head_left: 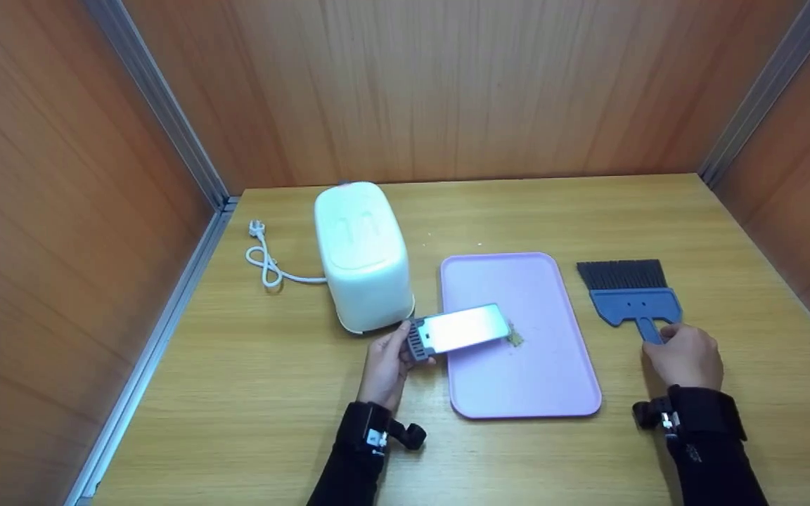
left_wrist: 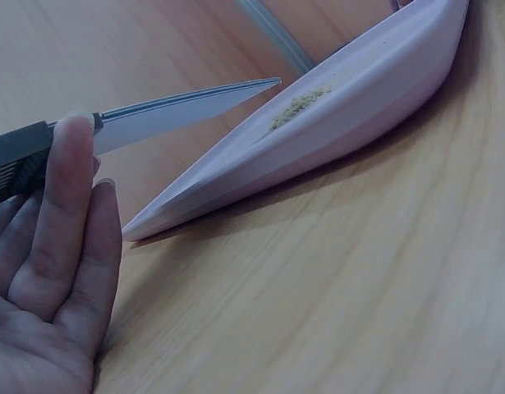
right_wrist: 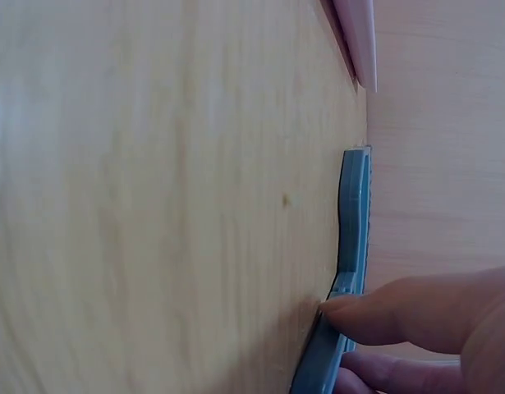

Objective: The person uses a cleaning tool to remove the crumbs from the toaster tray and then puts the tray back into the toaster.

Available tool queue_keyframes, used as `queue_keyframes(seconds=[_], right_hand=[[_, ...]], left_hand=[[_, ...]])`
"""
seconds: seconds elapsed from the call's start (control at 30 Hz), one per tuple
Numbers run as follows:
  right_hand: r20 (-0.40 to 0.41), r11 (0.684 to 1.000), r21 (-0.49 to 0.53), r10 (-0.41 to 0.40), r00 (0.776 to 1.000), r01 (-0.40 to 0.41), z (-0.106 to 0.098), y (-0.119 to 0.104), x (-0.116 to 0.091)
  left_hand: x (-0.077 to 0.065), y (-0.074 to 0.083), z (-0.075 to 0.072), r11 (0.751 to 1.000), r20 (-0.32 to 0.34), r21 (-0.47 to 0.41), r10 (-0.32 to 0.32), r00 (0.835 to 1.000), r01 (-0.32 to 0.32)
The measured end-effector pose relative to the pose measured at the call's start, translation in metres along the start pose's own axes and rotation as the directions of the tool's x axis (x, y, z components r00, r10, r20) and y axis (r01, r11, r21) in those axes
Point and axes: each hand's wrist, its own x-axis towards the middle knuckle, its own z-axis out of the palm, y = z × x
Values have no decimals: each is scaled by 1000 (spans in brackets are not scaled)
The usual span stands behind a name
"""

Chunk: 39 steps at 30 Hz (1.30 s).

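Observation:
By its dark slotted end, my left hand (head_left: 384, 367) holds a crumb tray (head_left: 465, 328) with a flat shiny metal plate. The plate slants over the left part of a lilac serving tray (head_left: 521, 383). A small heap of yellow-green crumbs (left_wrist: 300, 107) lies on the serving tray, close to the plate's far tip. My right hand (head_left: 688, 357) pinches the handle of a blue brush (head_left: 635, 306) with black bristles. In the right wrist view, thumb and fingers are on either side of the brush's handle, low over the table.
Behind my left hand stands a white toaster-like appliance (head_left: 366, 260), its white cord (head_left: 303, 279) and plug lying at its left. Tiny white specks dot the wooden table (head_left: 489, 211) behind the serving tray. Wooden panels (head_left: 461, 91) enclose the back and both sides.

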Motion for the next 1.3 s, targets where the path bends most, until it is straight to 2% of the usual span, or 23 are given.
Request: queue_keyframes(seconds=[0.3,0.4,0.53,0.67,0.8,0.93,1.03,1.17,1.3], right_hand=[[30,999,16,28,999,-29,-5,-3,-1],[-1,1000,21,11,1000,-11,-9,-6,-6],[-80,998,35,-42,996,44,-14,-16,-17],[-89,994,70,-76,993,82,-12,-30,-26],[-34,983,141,-114,993,118,-6,-43,-35],[40,948,255,-205,978,189,11,-60,-45],[137,913,349,-273,952,211,29,-78,-54],[290,883,449,-287,913,135,51,-106,-68],[390,845,529,-321,863,76,65,-130,-81]], left_hand=[[-1,-1,1,1000,-18,3,10,1000,-10],[-1,-2,2,1000,-16,0,19,1000,-19],[-4,-4,5,1000,-10,1,20,1000,-20],[-5,-4,8,1000,-1,6,22,1000,-22],[-4,-4,12,999,17,7,41,999,-41],[-5,-3,15,998,18,7,60,998,-60],[-6,-2,18,998,11,-3,59,998,-59],[-8,-3,24,999,14,-8,42,999,-42],[-12,-4,33,999,22,-6,48,999,-48]])
